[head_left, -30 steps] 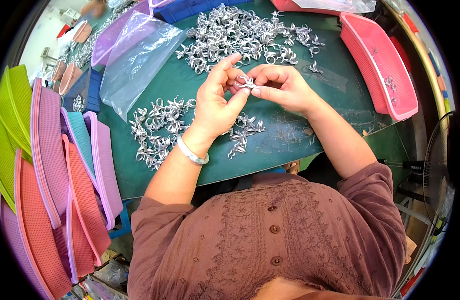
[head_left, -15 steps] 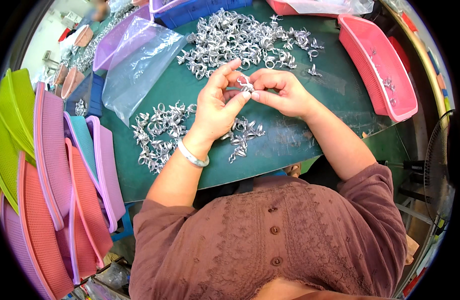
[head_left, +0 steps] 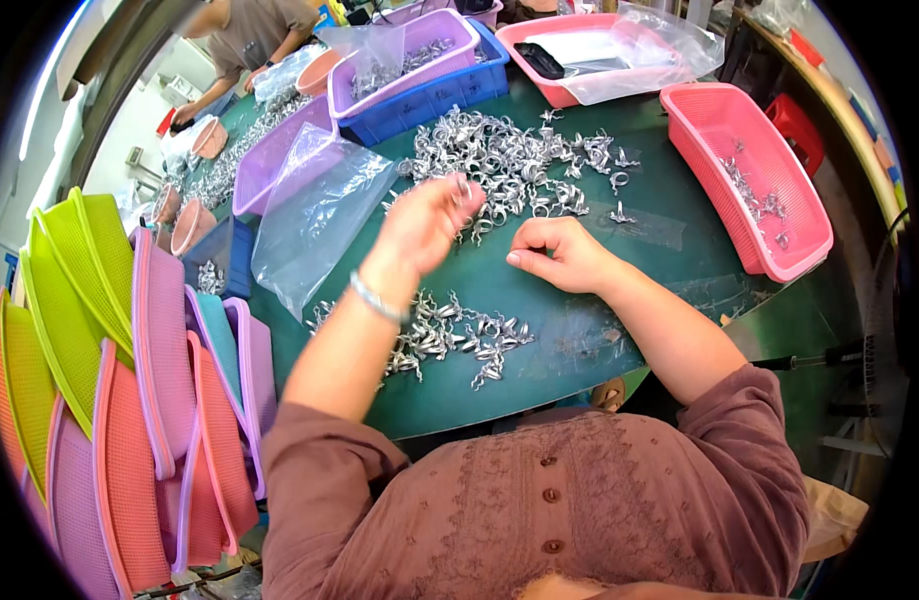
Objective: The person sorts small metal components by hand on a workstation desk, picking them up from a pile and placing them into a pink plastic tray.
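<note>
- Green tabletop (head_left: 579, 330): big heap of silver metal parts (head_left: 509, 160) at far side, smaller pile (head_left: 449, 335) near the body.
- Pink basket (head_left: 749, 170) on the right w/ a few parts.
- Left hand (head_left: 424, 220) raised, fingers pinching one small metal part (head_left: 463, 187).
- Right hand (head_left: 564, 255) on tabletop, loosely clenched; can't tell if it holds anything.

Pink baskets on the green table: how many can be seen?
2. One pink basket lies at the right edge with a few metal parts inside; another pink basket sits at the far side under clear plastic. Others may be hidden.
</note>
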`<state>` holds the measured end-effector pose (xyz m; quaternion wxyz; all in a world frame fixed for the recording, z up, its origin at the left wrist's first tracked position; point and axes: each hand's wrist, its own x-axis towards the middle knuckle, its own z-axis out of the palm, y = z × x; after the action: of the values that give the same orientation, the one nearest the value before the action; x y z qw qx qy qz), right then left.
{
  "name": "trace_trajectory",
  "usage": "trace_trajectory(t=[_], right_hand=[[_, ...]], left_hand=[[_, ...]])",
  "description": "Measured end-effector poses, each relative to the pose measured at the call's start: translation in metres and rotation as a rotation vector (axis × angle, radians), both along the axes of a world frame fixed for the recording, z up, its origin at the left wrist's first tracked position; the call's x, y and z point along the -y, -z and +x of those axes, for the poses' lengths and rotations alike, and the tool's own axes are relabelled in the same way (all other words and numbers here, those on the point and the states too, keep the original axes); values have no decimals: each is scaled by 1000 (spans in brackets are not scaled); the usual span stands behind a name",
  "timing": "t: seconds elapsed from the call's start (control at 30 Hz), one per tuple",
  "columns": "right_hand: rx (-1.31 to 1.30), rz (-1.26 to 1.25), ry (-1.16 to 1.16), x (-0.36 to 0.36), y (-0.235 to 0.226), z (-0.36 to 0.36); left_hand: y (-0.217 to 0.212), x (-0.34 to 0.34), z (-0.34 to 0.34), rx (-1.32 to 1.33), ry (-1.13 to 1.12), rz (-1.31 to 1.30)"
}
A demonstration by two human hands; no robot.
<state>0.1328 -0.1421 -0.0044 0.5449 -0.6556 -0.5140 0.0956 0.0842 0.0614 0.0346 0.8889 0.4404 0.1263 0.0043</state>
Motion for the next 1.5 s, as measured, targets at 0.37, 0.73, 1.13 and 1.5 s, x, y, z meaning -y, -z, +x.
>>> trace_trajectory(t=[0.37, 0.73, 1.13, 1.5], right_hand=[[96, -53, 2, 4, 2, 10], [78, -62, 21, 4, 2, 8], [47, -19, 90, 2, 5, 11], [-285, 103, 3, -1, 1, -4]], left_hand=[[-109, -56, 150, 114, -248, 299], [-12, -34, 65, 282, 230, 1992], [9, -18, 64, 250, -229, 1861], [-9, 31, -44, 61, 234, 742]])
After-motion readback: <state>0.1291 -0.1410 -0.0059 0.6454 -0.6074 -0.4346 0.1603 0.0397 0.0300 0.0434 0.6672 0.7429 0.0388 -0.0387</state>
